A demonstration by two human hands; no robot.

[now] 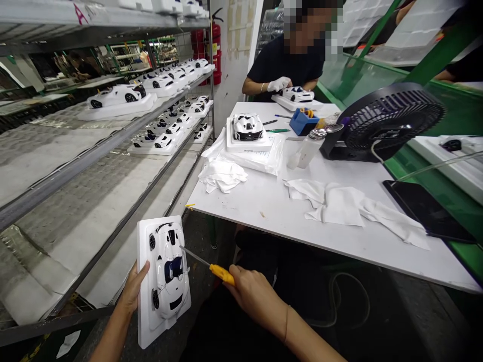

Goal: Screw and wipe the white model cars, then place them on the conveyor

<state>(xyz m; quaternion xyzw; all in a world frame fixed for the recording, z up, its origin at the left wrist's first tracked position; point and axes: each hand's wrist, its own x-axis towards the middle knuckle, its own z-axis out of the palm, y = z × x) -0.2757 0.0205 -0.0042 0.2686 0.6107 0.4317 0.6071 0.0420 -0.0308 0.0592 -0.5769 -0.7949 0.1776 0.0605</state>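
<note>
Left fingers [142,270] grip white tray [144,312], model car [168,269] long axis upright; right fingers [234,275] wrap yellow screwdriver [222,274]

Beyond the right grip [256,296], a white table [241,211] carries 2 heaps of white cloth [222,176] and a black desk fan [388,120]. Left of the grip, steel shelving [86,156] holds rows of white model cars [116,95] on trays; a gloved co-worker [287,70] sits across the table.

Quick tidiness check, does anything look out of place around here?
A white paper scrap lies on the floor below the metal shelving, looking dropped, since the other white cloths sit on the table.
</note>
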